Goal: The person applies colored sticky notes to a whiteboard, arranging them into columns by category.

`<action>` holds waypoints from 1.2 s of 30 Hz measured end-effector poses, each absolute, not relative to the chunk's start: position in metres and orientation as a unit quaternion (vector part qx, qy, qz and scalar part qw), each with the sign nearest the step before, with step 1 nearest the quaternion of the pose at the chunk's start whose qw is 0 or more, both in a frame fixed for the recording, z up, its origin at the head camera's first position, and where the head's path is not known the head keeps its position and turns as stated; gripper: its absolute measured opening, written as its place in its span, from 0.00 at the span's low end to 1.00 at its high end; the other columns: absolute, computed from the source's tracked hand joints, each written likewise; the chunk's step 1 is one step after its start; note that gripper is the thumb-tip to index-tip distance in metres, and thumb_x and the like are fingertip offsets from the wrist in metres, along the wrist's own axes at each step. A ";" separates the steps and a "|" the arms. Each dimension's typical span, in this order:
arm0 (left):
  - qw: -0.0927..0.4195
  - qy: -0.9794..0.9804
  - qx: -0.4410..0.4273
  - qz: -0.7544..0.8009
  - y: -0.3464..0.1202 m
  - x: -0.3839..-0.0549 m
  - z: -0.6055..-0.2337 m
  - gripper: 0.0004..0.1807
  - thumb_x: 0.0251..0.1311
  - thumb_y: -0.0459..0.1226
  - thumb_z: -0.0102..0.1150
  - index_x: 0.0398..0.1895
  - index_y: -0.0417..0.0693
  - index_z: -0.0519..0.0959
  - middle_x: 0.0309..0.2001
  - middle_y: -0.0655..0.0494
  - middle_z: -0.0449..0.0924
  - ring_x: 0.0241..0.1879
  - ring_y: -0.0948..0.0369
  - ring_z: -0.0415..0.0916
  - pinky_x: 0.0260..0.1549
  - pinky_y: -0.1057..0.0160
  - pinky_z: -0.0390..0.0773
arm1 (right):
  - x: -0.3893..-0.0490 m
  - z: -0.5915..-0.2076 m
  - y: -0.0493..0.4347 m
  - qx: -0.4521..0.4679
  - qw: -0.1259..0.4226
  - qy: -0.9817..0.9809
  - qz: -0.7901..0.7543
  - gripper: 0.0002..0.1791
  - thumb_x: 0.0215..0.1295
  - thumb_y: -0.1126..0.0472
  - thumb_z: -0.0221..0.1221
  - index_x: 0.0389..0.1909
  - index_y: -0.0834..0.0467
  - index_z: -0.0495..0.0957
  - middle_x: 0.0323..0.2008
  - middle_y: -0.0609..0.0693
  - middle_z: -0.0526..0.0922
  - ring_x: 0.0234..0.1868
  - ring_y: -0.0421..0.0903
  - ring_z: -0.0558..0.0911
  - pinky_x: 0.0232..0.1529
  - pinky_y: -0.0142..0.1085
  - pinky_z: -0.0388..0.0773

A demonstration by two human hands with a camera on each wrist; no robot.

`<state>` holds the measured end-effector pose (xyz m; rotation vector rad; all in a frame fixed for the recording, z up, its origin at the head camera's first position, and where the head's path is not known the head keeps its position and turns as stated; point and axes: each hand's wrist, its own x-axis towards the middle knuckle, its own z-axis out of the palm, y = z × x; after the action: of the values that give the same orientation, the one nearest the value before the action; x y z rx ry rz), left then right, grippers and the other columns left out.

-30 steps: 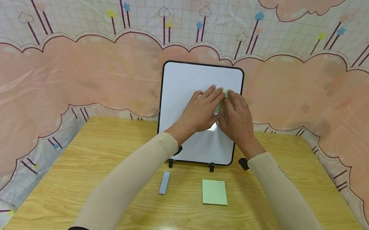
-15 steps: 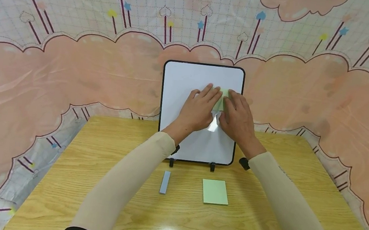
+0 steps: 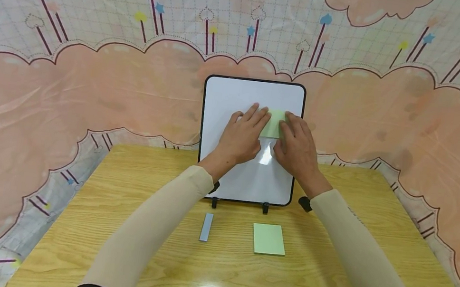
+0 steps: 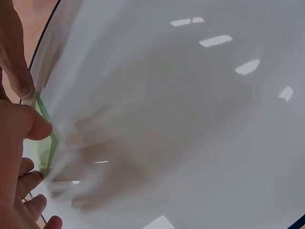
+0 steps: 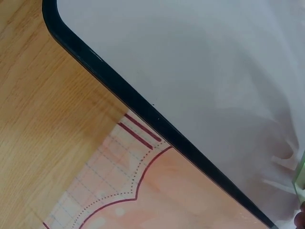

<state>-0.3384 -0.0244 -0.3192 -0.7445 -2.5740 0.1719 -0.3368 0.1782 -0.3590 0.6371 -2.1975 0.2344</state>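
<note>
A pale green sticky note (image 3: 273, 124) lies against the upper right part of a white board (image 3: 227, 97) with a black rim. My left hand (image 3: 240, 137) rests on the note's left side, its fingers spread and pointing up. On the right edge of the note, the fingers of my right hand (image 3: 298, 145) press with a slight bend, covering that edge. In the left wrist view the green note (image 4: 34, 149) shows beside a thumb (image 4: 35, 125), its lower edge standing a little off the board. Only a sliver of the note (image 5: 300, 176) shows in the right wrist view.
The board stands on two small black feet (image 3: 265, 208) on a wooden table (image 3: 148, 248). In front of it lie a light green sticky note pad (image 3: 269, 239) and a narrow grey-blue strip (image 3: 206, 227). A patterned cloth (image 3: 134, 84) hangs behind and at the sides.
My left hand has slid left across the sticky note, so more of the note shows between the hands. My right hand has stayed at the right edge.
</note>
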 end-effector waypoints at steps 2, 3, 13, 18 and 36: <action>0.229 -0.934 -0.269 0.060 -0.026 -0.338 -0.320 0.40 0.74 0.47 0.54 0.86 0.51 0.56 0.85 0.56 0.53 0.85 0.53 0.44 0.74 0.48 0.62 | -0.337 -0.360 0.179 0.253 0.410 -0.871 0.094 0.26 0.67 0.64 0.63 0.63 0.71 0.77 0.72 0.67 0.71 0.72 0.64 0.70 0.79 0.49 0.62; 0.229 -0.934 -0.269 0.059 -0.027 -0.338 -0.320 0.40 0.74 0.47 0.54 0.86 0.51 0.56 0.85 0.56 0.53 0.85 0.53 0.44 0.74 0.47 0.62 | -0.337 -0.360 0.179 0.253 0.411 -0.871 0.095 0.26 0.67 0.64 0.63 0.63 0.71 0.77 0.72 0.67 0.71 0.72 0.64 0.71 0.79 0.49 0.62; 0.236 -0.931 -0.275 0.056 -0.033 -0.334 -0.325 0.40 0.75 0.47 0.54 0.86 0.50 0.56 0.85 0.54 0.53 0.85 0.53 0.45 0.73 0.47 0.64 | -0.337 -0.365 0.179 0.248 0.414 -0.870 0.101 0.26 0.67 0.63 0.63 0.63 0.71 0.78 0.72 0.66 0.72 0.72 0.63 0.71 0.78 0.50 0.63; 0.238 -0.929 -0.278 0.058 -0.033 -0.332 -0.329 0.39 0.75 0.47 0.53 0.86 0.49 0.57 0.85 0.54 0.53 0.85 0.54 0.45 0.73 0.47 0.63 | -0.334 -0.366 0.179 0.247 0.414 -0.871 0.101 0.25 0.67 0.63 0.63 0.63 0.71 0.78 0.72 0.66 0.72 0.72 0.63 0.71 0.78 0.50 0.63; 0.254 -0.923 -0.285 0.056 -0.035 -0.325 -0.336 0.37 0.75 0.45 0.54 0.84 0.49 0.60 0.84 0.54 0.56 0.84 0.53 0.47 0.72 0.47 0.64 | -0.327 -0.370 0.179 0.256 0.412 -0.869 0.095 0.26 0.68 0.64 0.63 0.64 0.71 0.77 0.72 0.66 0.71 0.72 0.63 0.70 0.78 0.49 0.63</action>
<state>-0.3249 -0.0353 -0.3365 -0.7750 -2.5065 0.1509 -0.3266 0.1793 -0.3701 0.6445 -2.1860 0.2390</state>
